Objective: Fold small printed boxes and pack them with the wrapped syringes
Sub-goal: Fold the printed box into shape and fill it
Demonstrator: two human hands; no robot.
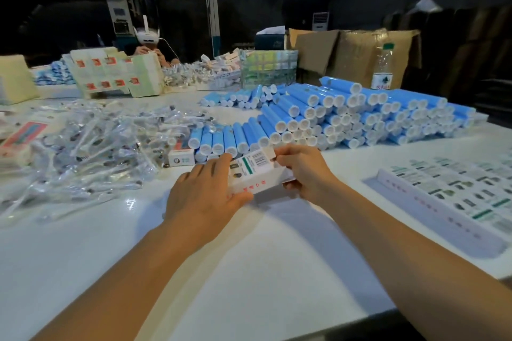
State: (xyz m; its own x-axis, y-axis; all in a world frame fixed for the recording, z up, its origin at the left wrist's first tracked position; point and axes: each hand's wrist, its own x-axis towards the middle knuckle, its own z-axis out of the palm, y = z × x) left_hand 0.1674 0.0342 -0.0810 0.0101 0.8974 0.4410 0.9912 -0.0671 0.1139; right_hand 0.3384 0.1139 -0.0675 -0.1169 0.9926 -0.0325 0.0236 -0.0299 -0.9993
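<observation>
A small white printed box with a green stripe, a barcode and red characters is held just above the white table, between both hands. My left hand grips its near left end, thumb under the front edge. My right hand holds the right end, with fingertips on the top flap by the barcode. A big heap of clear-wrapped syringes lies to the left. Another small printed box lies by the heap.
Blue tubes with white caps are stacked behind the hands. A row of folded printed boxes lies at the right. Flat box blanks, a plastic bottle, cardboard cartons and a seated person are at the far side.
</observation>
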